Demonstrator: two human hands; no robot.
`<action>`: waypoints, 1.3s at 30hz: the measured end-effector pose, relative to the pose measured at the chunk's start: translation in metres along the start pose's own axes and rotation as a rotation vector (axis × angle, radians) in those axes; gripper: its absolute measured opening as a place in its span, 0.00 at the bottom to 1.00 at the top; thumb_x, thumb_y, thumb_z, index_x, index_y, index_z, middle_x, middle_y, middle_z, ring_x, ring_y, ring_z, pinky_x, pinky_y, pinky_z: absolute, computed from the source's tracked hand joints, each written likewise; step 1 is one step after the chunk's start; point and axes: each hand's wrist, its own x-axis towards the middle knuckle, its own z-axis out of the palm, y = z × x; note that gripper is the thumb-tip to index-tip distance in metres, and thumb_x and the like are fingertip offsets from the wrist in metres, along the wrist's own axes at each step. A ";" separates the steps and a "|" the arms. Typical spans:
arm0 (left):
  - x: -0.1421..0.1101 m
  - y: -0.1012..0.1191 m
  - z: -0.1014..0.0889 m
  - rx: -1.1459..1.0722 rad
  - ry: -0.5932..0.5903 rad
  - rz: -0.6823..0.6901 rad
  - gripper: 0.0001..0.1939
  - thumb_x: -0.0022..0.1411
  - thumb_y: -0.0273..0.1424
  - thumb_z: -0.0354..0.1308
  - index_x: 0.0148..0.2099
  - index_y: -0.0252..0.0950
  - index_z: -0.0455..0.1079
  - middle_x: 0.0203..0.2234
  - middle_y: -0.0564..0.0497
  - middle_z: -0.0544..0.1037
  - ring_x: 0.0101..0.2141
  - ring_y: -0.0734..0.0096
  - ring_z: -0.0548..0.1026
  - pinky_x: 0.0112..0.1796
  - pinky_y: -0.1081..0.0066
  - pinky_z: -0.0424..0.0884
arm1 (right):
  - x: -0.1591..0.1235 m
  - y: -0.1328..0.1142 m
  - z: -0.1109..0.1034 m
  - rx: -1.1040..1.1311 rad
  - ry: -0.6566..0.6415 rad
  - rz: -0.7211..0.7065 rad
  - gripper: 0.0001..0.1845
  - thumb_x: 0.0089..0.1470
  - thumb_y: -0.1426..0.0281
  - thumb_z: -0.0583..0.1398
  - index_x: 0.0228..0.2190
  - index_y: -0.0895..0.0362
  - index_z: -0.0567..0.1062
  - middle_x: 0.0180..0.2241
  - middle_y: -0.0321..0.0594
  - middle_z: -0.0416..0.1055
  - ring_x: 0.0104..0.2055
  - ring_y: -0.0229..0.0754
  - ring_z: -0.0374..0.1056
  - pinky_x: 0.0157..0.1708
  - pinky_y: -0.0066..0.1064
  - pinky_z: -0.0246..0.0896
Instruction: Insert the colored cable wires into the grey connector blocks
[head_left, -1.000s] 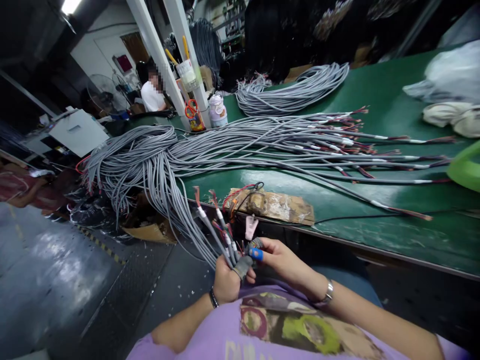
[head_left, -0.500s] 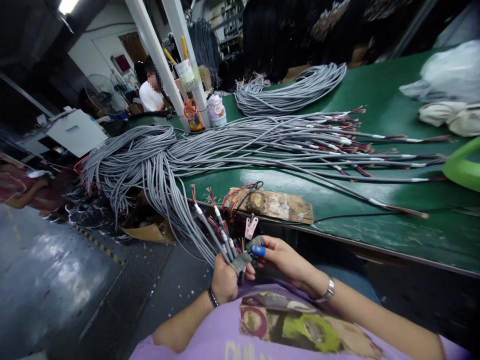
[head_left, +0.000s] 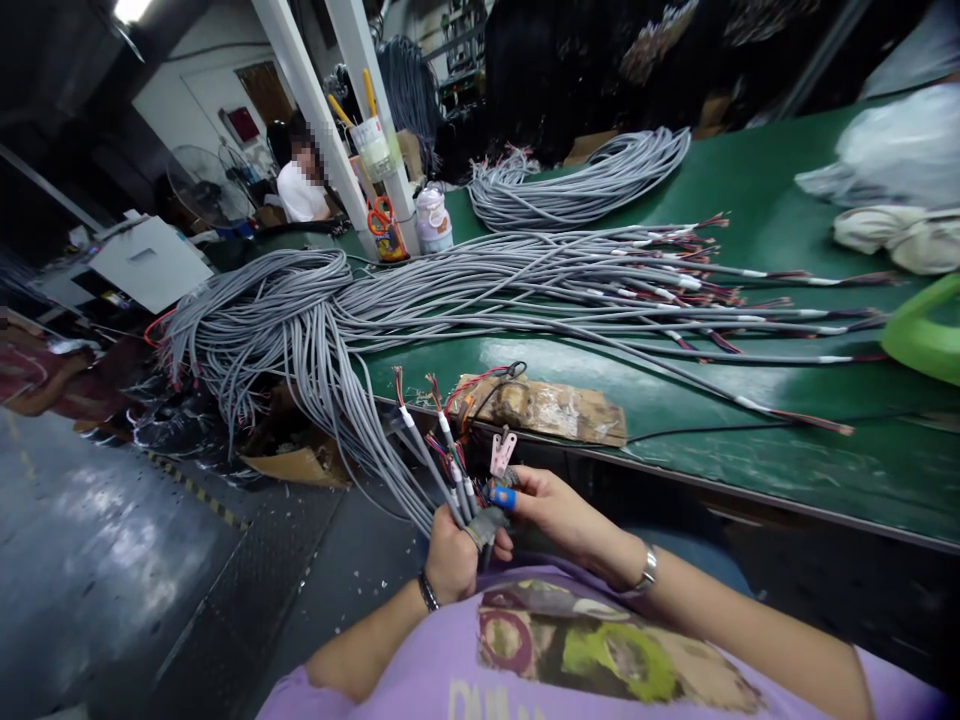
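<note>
My left hand [head_left: 454,555] is closed around several grey cables [head_left: 427,455], whose stripped ends with coloured wires point up and away from me. Grey tape or cloth covers its thumb. At those wire ends, my right hand [head_left: 529,497] pinches with thumb and forefinger; blue tape wraps one digit and a grey covering another. What lies between its fingertips is too small to make out. Just beyond the right hand, a pink clothes peg [head_left: 502,453] stands at the table's edge. The held cables run back left into a large looped bundle [head_left: 262,290].
More grey cables [head_left: 525,275] stretch across the green table [head_left: 750,180], their stripped ends to the right. A worn cardboard piece [head_left: 559,408] lies near the front edge. A coiled bundle [head_left: 592,180], a bottle [head_left: 433,220] and a green handle-like object [head_left: 930,330] are farther off. Two people are at left.
My right hand has shifted slightly left, closer in over the wire ends. The held cable tips have moved a little to the right. My left hand keeps its grip.
</note>
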 end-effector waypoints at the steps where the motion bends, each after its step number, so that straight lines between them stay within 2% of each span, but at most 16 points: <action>1: 0.000 0.000 0.000 -0.002 0.004 -0.003 0.17 0.45 0.41 0.67 0.25 0.30 0.71 0.13 0.51 0.72 0.16 0.71 0.72 0.21 0.73 0.70 | 0.000 0.001 0.000 -0.002 0.010 -0.008 0.20 0.46 0.52 0.63 0.26 0.56 0.66 0.14 0.32 0.67 0.17 0.37 0.64 0.21 0.28 0.49; 10: 0.001 0.000 0.002 -0.053 0.099 0.023 0.19 0.43 0.43 0.67 0.26 0.32 0.68 0.12 0.52 0.72 0.16 0.70 0.72 0.21 0.72 0.70 | 0.001 0.016 -0.009 -0.053 0.192 -0.043 0.18 0.46 0.56 0.64 0.24 0.56 0.66 0.15 0.31 0.66 0.19 0.34 0.59 0.22 0.29 0.48; 17: 0.002 0.000 0.001 -0.087 0.129 0.073 0.17 0.46 0.41 0.67 0.26 0.32 0.67 0.13 0.54 0.72 0.14 0.75 0.70 0.19 0.75 0.67 | 0.000 0.015 -0.007 -0.062 0.187 -0.055 0.17 0.44 0.57 0.65 0.24 0.56 0.68 0.18 0.32 0.67 0.20 0.34 0.59 0.23 0.29 0.50; 23: 0.001 0.000 -0.001 -0.115 0.179 0.097 0.18 0.45 0.42 0.66 0.26 0.32 0.67 0.13 0.54 0.72 0.13 0.76 0.68 0.17 0.77 0.64 | -0.003 0.009 -0.004 -0.119 0.238 -0.034 0.18 0.40 0.57 0.67 0.22 0.58 0.70 0.20 0.33 0.67 0.22 0.33 0.57 0.24 0.28 0.50; 28: 0.001 -0.001 -0.003 -0.113 0.173 0.099 0.17 0.45 0.40 0.67 0.26 0.32 0.68 0.13 0.54 0.72 0.13 0.77 0.68 0.16 0.77 0.64 | 0.000 0.009 -0.001 -0.117 0.199 0.017 0.20 0.41 0.54 0.65 0.25 0.58 0.70 0.19 0.32 0.66 0.21 0.34 0.59 0.23 0.27 0.50; 35: 0.000 -0.004 -0.006 -0.072 0.098 0.061 0.18 0.45 0.42 0.67 0.25 0.32 0.68 0.12 0.53 0.71 0.14 0.74 0.70 0.18 0.75 0.67 | 0.006 0.006 0.008 -0.088 0.071 -0.027 0.18 0.47 0.54 0.61 0.25 0.56 0.66 0.15 0.32 0.68 0.19 0.36 0.64 0.22 0.28 0.46; 39: 0.002 -0.005 -0.005 -0.116 0.166 0.081 0.17 0.44 0.40 0.67 0.25 0.32 0.67 0.12 0.54 0.71 0.14 0.75 0.69 0.18 0.76 0.67 | 0.006 0.007 0.012 -0.077 0.126 -0.020 0.16 0.47 0.57 0.62 0.24 0.56 0.66 0.15 0.32 0.67 0.19 0.36 0.63 0.21 0.28 0.45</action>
